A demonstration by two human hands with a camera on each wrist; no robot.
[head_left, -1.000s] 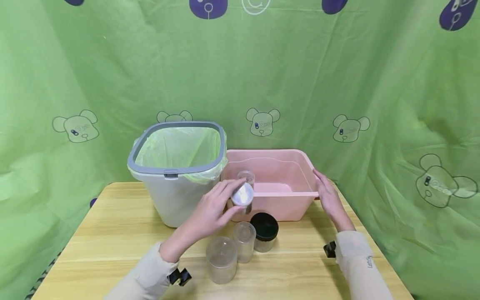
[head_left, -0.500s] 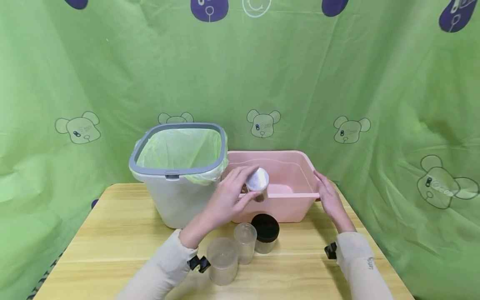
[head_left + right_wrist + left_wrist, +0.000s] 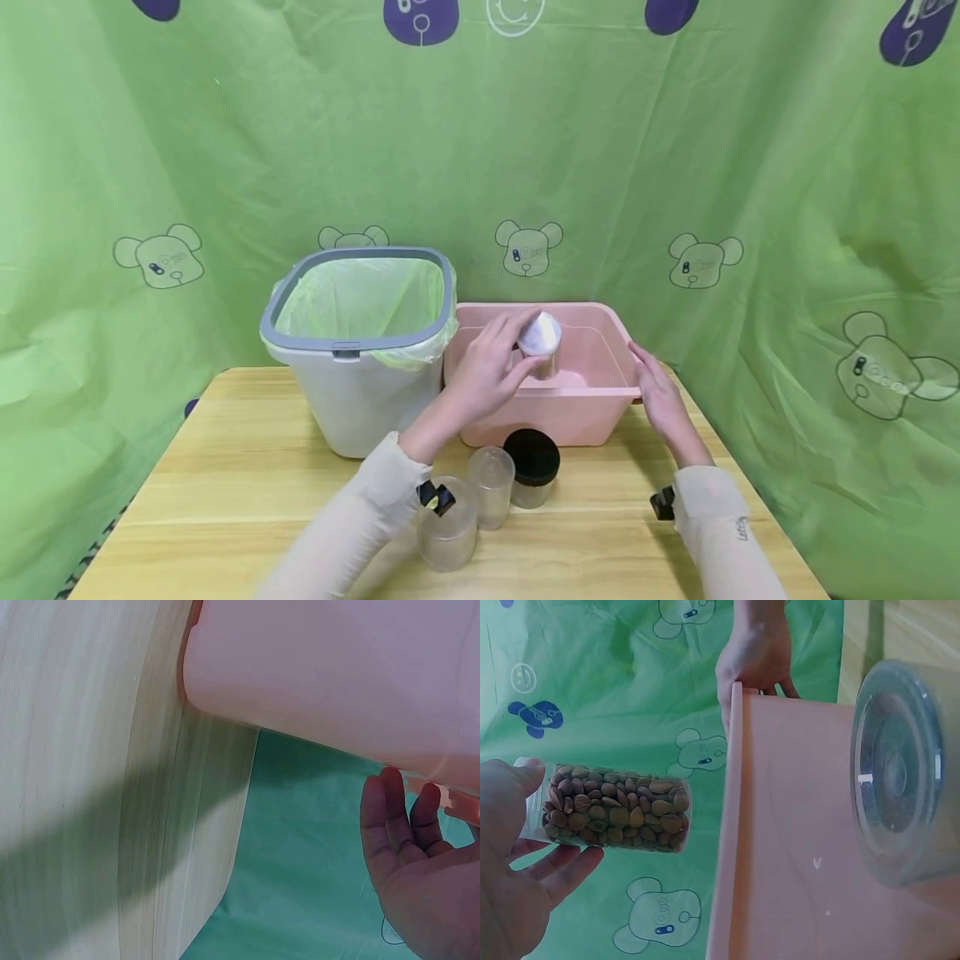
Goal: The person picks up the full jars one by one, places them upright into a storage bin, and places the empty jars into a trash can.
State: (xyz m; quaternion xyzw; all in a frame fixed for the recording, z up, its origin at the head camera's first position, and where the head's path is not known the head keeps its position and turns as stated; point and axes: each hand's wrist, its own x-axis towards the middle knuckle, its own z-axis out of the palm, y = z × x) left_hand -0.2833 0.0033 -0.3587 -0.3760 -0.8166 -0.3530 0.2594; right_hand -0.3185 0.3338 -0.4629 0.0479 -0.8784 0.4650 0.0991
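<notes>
My left hand (image 3: 489,367) holds a clear jar of brown, almond-like nuts (image 3: 619,806) by its silvery lid (image 3: 540,333), between thumb and fingers. In the head view the jar overlaps the inside of the pink tub (image 3: 555,419); the left wrist view shows it above the rim. My right hand (image 3: 660,402) grips the tub's right end, with fingers (image 3: 394,814) below the rim. In front of the tub stand a wide clear jar (image 3: 447,546), a slim clear jar (image 3: 492,492) and a squat jar with a black lid (image 3: 532,457).
A grey-white bin (image 3: 360,408) lined with a light green bag stands against the tub's left side. All of it rests on a wooden table (image 3: 225,483). Green patterned cloth (image 3: 600,150) hangs behind and at both sides. My left sleeve passes over the wide jar.
My left hand has carried the nut jar rightward and away from me, from the tub's front left toward its middle. It now hides the jar seen inside earlier. My right hand stays put.
</notes>
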